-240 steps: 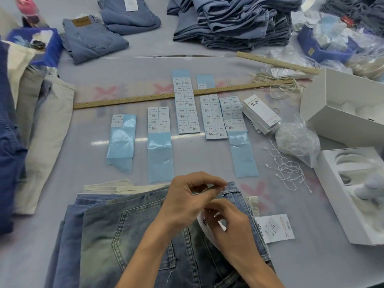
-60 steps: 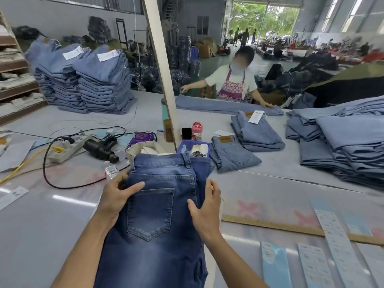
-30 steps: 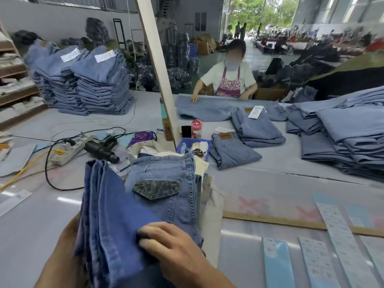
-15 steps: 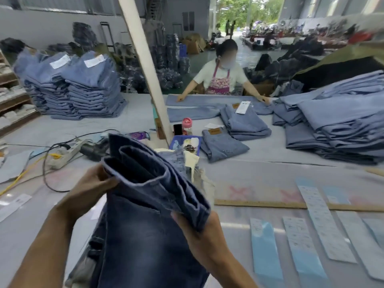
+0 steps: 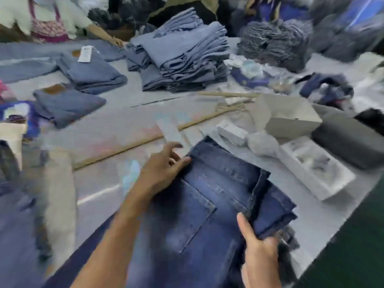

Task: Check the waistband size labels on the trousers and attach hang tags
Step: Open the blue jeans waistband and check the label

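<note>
Left hand (image 5: 164, 169): on the far-left corner of the waistband, thumb lying along the denim edge, other fingers spread and mostly straight, pressing rather than gripping.
Right hand (image 5: 259, 254): down at the near-right edge, thumb up on top of the cloth, remaining fingers curled under the folded layers, so it is grasping the trousers.
Dark blue trousers (image 5: 207, 204): spread flat on the grey table (image 5: 108, 129) between both hands, back pocket facing up, waistband pointing away from the fingers.
Waistband label: blur hides it, cannot tell.
Sticker strip (image 5: 170, 129): pale, lying just beyond the left fingertips, crossing the long wooden ruler (image 5: 145, 140).
Hang tags (image 5: 231, 132): a small white stack, just past the waistband's far edge, apart from either hand.
White box (image 5: 291, 117): open, further out beyond the right-hand side.
White tray (image 5: 315, 173): just right of the trousers, out past the right thumb.
Folded jeans stack (image 5: 178, 59): light blue, well beyond the left fingers, far across the table.
Tagged pair (image 5: 91, 71): folded, white tag on top, far out to the left.
Picture quality: heavily smeared all over.
</note>
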Demonstrator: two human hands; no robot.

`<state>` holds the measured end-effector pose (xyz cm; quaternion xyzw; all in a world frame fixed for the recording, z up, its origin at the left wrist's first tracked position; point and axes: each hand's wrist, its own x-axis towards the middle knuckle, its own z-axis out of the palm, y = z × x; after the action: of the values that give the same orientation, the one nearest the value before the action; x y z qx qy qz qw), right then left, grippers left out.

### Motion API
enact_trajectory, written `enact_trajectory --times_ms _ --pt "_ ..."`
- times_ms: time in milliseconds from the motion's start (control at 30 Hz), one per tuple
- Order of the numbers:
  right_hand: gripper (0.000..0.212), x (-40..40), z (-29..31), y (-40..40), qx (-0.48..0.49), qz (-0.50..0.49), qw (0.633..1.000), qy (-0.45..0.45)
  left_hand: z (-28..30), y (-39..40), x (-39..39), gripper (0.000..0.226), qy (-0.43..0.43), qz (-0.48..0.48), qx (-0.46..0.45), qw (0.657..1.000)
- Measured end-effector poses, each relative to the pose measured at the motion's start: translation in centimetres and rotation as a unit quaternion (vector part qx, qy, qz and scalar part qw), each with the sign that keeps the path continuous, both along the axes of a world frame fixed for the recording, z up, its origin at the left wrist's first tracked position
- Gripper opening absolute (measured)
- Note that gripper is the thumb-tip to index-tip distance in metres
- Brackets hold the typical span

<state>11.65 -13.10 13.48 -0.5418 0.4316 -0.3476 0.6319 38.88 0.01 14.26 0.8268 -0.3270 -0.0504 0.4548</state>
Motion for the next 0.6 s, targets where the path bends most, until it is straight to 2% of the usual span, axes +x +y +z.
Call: enact_trajectory --times_ms 33,100,133,167,233,267,400,500,600 --pt "0.055 -0.6 -0.3 -2.4 0.051 -0.023 0.998 0.028 -2.2 -4.0 -3.2 0.055 0.000 -0.030 0.102 0.994" --pt "0.033 -2.5 -1.6 -7.2 0.150 -0.012 0.986 0.074 -7.7 -7.6 -9.1 0.056 0.048 -0.088 0.260 0.960" --pt "0.029 -2.9 -1.8 -8.5 0.192 0.014 0.978 0.080 -9.6 -7.7 -11.0 0.050 0.041 -0.076 0.293 0.952" --pt "0.034 -3.1 -1.9 -9.3 0.222 0.040 0.971 0.085 -11.5 -7.1 -12.0 0.045 0.033 -0.041 0.303 0.952" --pt "0.054 -3.3 -1.6 -10.2 0.231 0.060 0.967 0.084 -13.1 -6.1 -13.6 0.041 0.035 0.010 0.240 0.970" --pt "0.055 -3.3 -1.4 -10.4 0.222 0.065 0.970 0.074 -13.1 -6.0 -13.9 0.041 0.033 0.014 0.227 0.973" --pt "0.030 -3.1 -0.3 -10.3 0.179 0.042 0.977 0.108 -12.7 -5.9 -13.5 0.049 0.045 -0.002 0.213 0.976" --pt "0.037 -4.0 0.1 -10.5 0.161 0.017 0.982 0.098 -11.8 -5.7 -13.5 0.046 0.056 0.014 0.168 0.984" --pt "0.048 -6.9 -0.2 -11.4 0.158 -0.011 0.985 0.062 -10.8 -5.9 -14.7 0.044 0.004 0.046 0.126 0.991"
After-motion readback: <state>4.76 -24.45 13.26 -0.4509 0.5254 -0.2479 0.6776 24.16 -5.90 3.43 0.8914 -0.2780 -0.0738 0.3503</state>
